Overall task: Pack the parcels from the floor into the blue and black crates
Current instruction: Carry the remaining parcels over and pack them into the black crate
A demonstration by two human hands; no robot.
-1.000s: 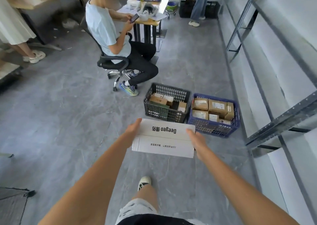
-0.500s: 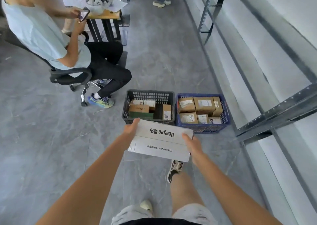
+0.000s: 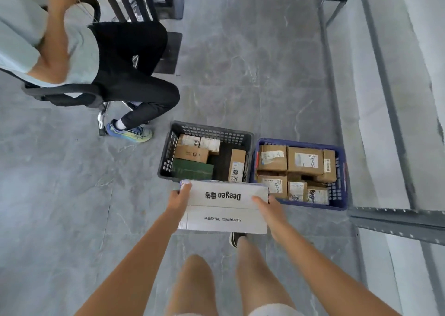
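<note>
Two hands carry one flat white cardboard parcel (image 3: 225, 207) printed with black lettering, held level in the air at the near rim of the crates. Left hand (image 3: 179, 197): clasps the parcel's left end, thumb lying on the top face. Right hand (image 3: 267, 208): clasps the right end, thumb laid over the top face; the fingers beneath are hidden.

One black plastic lattice crate (image 3: 204, 132) on the grey stone-tile floor (image 3: 60, 195), partly filled: several brown cardboard boxes, one dark green box (image 3: 192, 170), bare bottom showing between them. The parcel's far edge overlaps this crate's near rim in the view.

One blue plastic lattice crate (image 3: 339, 171), touching the black crate's right side, packed close with brown labelled boxes (image 3: 304, 160).

One seated person on a black office chair (image 3: 62, 94), upper left. Grey metal shelving frame (image 3: 395, 221), right, by the wall.
</note>
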